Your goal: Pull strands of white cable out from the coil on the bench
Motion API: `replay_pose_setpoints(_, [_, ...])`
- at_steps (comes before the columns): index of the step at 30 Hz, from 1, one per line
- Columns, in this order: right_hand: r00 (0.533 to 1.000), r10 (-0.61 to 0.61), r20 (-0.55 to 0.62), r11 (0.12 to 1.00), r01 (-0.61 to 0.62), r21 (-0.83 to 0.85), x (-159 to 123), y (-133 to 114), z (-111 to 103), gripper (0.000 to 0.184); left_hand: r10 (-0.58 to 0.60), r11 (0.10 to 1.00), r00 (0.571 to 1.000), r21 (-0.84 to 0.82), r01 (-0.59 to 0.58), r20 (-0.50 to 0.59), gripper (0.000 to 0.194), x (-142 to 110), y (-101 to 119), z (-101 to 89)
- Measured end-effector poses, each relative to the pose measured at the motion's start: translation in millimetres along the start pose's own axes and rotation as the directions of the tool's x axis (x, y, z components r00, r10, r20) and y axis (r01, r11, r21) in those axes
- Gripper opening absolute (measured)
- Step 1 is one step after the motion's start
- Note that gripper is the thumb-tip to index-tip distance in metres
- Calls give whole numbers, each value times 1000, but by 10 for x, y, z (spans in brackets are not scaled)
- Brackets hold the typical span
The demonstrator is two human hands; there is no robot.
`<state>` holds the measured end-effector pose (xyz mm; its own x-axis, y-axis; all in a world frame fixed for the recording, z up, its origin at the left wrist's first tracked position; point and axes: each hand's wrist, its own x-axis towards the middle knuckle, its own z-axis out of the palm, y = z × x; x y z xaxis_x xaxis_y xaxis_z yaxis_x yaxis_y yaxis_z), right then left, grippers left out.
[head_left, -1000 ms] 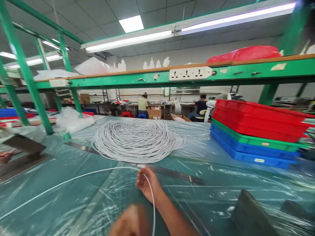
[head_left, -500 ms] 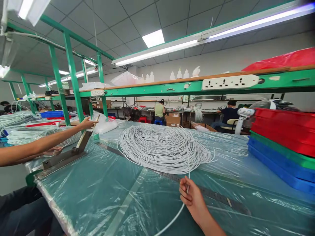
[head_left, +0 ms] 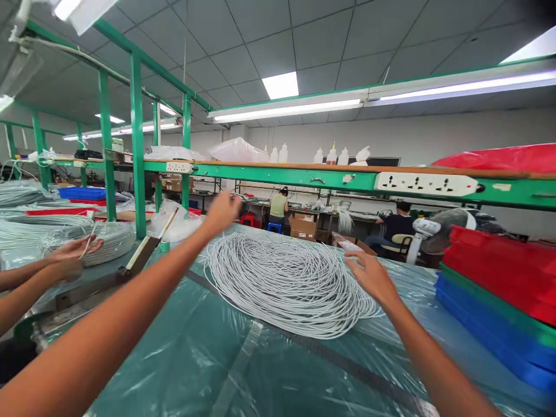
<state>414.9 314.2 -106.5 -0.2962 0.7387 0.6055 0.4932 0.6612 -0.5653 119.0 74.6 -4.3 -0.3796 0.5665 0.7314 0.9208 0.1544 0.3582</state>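
A large loose coil of white cable [head_left: 282, 284] lies on the table in front of me. My left hand [head_left: 223, 211] is raised above the coil's far left edge, smeared by motion, so its fingers cannot be read. Over the right side of the coil is my right hand [head_left: 371, 275], fingers a little apart and no cable visible in them. A long steel ruler [head_left: 339, 359] runs under the coil's near edge. At left, a co-worker's hands [head_left: 73, 255] hold a thin white piece of cable beside a lever cutter [head_left: 141, 255].
Stacked red, green and blue trays [head_left: 490, 301] stand at right, near a white fan [head_left: 419, 237]. A green shelf [head_left: 282, 172] with bottles and sockets crosses above the table. More cable coils [head_left: 108, 240] and a plastic bag [head_left: 174, 223] are at left. Clear film covers the tabletop [head_left: 182, 359].
My right hand has let go of the cable strand and moved up over the coil. My left arm has come into view. The co-worker's hand has left the cutter's lever.
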Motion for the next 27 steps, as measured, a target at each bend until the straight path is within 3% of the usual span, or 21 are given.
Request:
replay_pose_setpoints(2, [991,-85,104,995,80,55,-367,-33,151,31,36,999,999,13,-36,10,37,-249,100,153])
replay_pose_setpoints(4, [944,-209,254,974,178,143,-860,-34,336,33,114,990,993,77,-114,2,39,-586,99,131])
replay_pose_setpoints(7, [864,-316,393,940,231,250,-1555,-23,640,32,240,945,971,234,-230,-15,46,-1176,-43,-169])
replay_pose_setpoints(10, [805,-376,458,913,237,333,-2030,-39,943,30,252,909,968,343,-235,-7,54,-1870,-244,-534])
replay_pose_setpoints(14, [717,-504,482,852,322,412,-2360,-51,1247,30,213,876,977,442,-193,5,58,-2842,-525,-888])
replay_pose_setpoints(16, [673,-545,499,830,351,433,-2433,-46,1302,32,207,854,978,489,-180,-1,57,-3154,-610,-1028])
replay_pose_setpoints(18, [683,-541,492,830,339,443,-2467,-44,1295,32,221,825,975,534,-184,-7,57,-3247,-610,-1139])
replay_pose_setpoints(22, [746,-493,447,842,278,463,-2494,-65,1221,31,352,719,932,613,-327,85,58,-2973,-407,-1193])
replay_pose_setpoints(24, [752,-491,440,841,278,464,-2508,-83,1199,29,425,649,880,607,-459,211,55,-2835,-309,-1157])
replay_pose_setpoints(27, [751,-494,438,843,291,453,-2519,-114,1180,27,512,605,756,452,-655,409,42,-2851,-270,-1082])
